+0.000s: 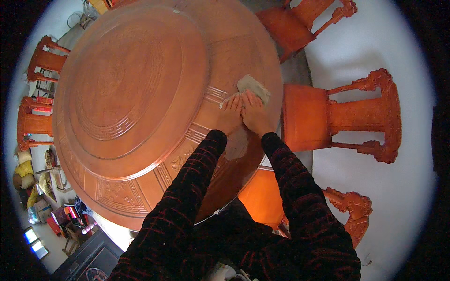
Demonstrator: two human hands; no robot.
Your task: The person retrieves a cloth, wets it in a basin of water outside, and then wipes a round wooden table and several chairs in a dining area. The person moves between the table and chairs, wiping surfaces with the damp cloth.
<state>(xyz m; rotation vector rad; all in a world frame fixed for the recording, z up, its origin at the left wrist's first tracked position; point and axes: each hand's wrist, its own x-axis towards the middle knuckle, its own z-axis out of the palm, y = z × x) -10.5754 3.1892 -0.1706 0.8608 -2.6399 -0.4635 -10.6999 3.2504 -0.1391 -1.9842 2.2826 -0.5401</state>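
Both my hands press side by side on a pale, damp-looking cloth (254, 86) near the right edge of a round carved wooden table (239, 45). My left hand (230, 114) lies over the cloth's near left part, its fingers spread slightly. My right hand (254, 114) rests against it, fingertips on the cloth's thicker folded part. Part of the cloth is hidden under the fingers. Carved fretwork bands run along the table's outer ring beside my left hand. A raised round turntable (140, 80) covers the table's middle.
Carved wooden chairs stand around the table, with one chair (305, 116) close by on the right and another (291, 28) farther up. An orange chair seat (263, 196) is tucked near my body. Boxes and bags (38, 210) are piled at the far left, near a dark cabinet (91, 260).
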